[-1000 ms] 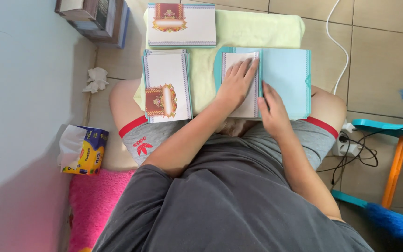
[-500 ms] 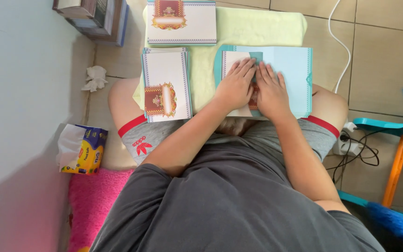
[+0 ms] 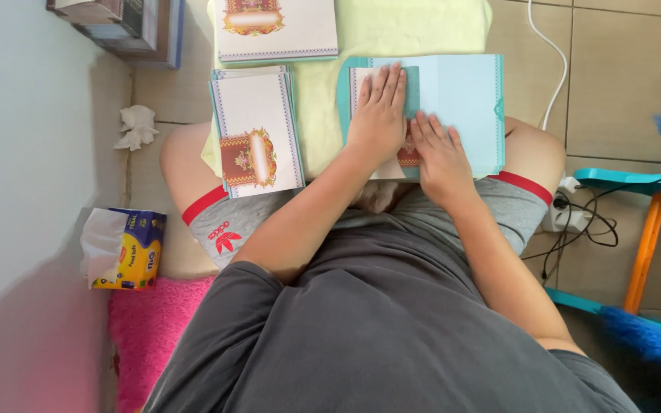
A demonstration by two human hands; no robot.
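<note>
Both palms flat, fingers spread, nothing pinched: right hand [image 3: 439, 157] and left hand [image 3: 378, 115] press on a white card insert [image 3: 369, 84] lying in an open teal card folder [image 3: 460, 99] across the lap. Looks like the seating/flattening step; next move probably needs edges kept square to the fold. Insert white with a red-gold emblem, mostly covered. Beyond: stack of matching printed cards [image 3: 256, 130] on the yellow cloth [image 3: 407, 27], then another stack [image 3: 275, 27].

Home floor, beige tiles [image 3: 621, 84], pink rug [image 3: 151, 329], tissue pack [image 3: 124, 248], power strip [image 3: 564, 210]
</note>
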